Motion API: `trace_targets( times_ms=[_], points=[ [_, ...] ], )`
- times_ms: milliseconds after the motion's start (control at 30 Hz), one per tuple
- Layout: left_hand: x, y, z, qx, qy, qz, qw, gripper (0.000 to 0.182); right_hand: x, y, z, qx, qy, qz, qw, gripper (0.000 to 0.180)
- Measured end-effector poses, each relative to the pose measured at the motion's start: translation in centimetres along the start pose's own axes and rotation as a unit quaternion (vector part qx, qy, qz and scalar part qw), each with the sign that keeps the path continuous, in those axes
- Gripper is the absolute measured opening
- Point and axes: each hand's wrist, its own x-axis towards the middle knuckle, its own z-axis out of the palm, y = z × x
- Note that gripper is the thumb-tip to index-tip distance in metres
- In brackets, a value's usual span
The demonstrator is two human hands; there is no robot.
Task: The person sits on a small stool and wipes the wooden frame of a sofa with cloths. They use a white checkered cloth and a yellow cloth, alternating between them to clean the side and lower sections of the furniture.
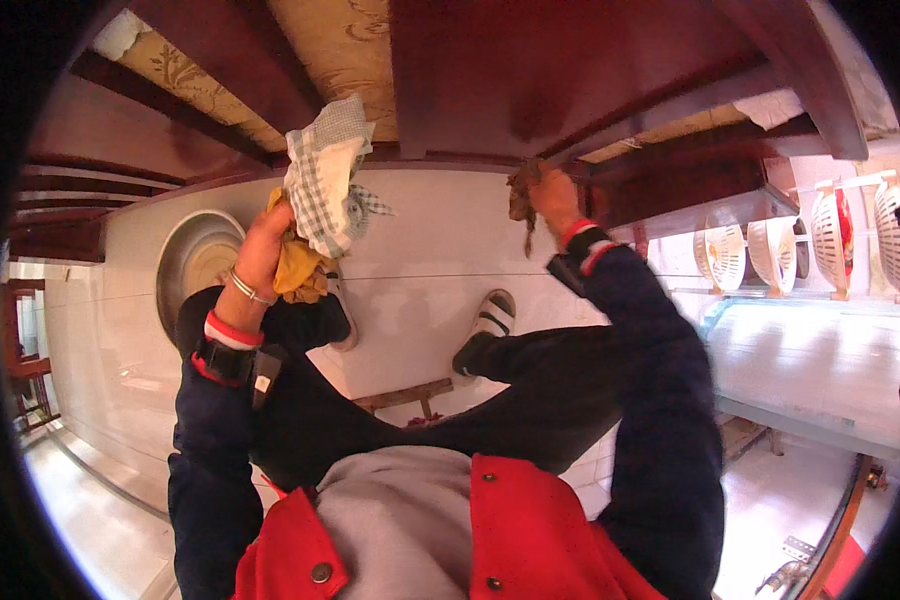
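Observation:
My left hand [268,229] grips a bunch of cloths: a grey-and-white checked cloth [319,180] stands up above the fist, and a yellow cloth [300,270] hangs out below it. On the right, my right hand [555,196] is closed around a crumpled brown rag [523,191]. That rag is up against the lower edge of dark red, glossy wooden furniture [480,82]. Between the wood's panels, patterned yellowish material [345,45] shows. How far the rag touches the wood is hard to tell.
A round metal basin [169,262] stands on the pale tiled floor [405,225] beside my left leg. White plastic baskets [720,259] line a rack at the right, above a plastic-covered surface [810,367]. A low wooden stool [412,394] shows beneath me.

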Motion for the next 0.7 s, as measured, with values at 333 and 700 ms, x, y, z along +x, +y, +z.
trace_targets(
  times_ms=[333, 700],
  points=[
    [0.5, -0.5, 0.0, -0.054, -0.014, 0.019, 0.998, 0.039, 4.2, 1.2, 13.9, -0.005, 0.241, 0.159, 0.957, 0.035],
    [0.3, -1.0, -0.6, -0.082, -0.043, 0.028, 0.995, 0.039, 0.0, -14.7, 14.2, 0.302, 0.174, 0.085, 0.933, 0.035]
  ],
)
